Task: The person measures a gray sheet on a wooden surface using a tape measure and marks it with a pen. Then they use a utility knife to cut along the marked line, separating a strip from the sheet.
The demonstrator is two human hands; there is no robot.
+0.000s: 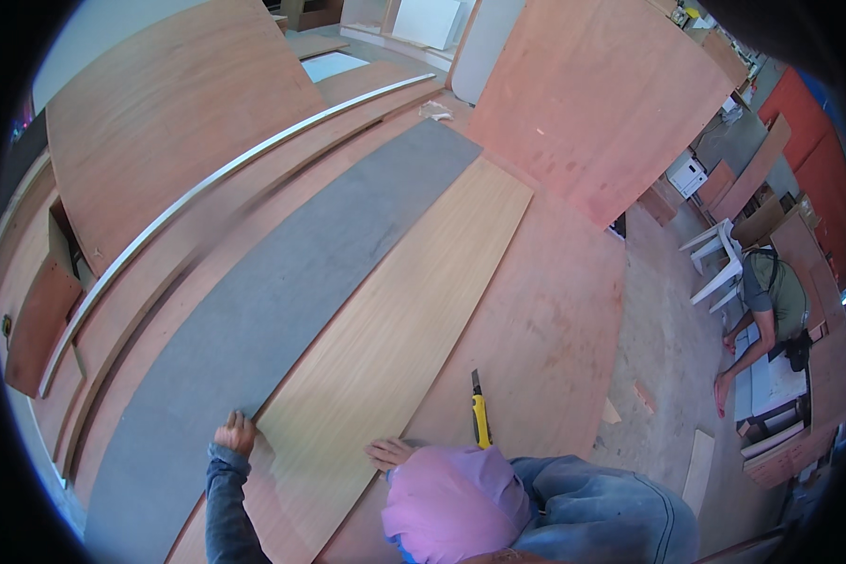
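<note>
At the left edge of a long light wood-grain panel [385, 320], my left hand [236, 434] in a grey-blue sleeve is closed, its fingers pressed at the edge. A second hand [388, 455] lies flat with fingers stretched on the panel's right edge. Its wrist is hidden behind a rounded pink cloth [456, 498] with denim [602, 512] beside it, seemingly a person bent low. Whether this is my right hand or that person's, I cannot tell. A yellow utility knife [480, 414] with a dark tip lies right of the panel.
A long grey sheet [282, 301] runs along the panel's left side, over a reddish plywood sheet [545, 310]. Farther left lie long strips, one white-edged [244, 155]. A large plywood box [602, 94] stands at the far end. At right are a white plastic stool [716, 258] and a seated person [775, 296].
</note>
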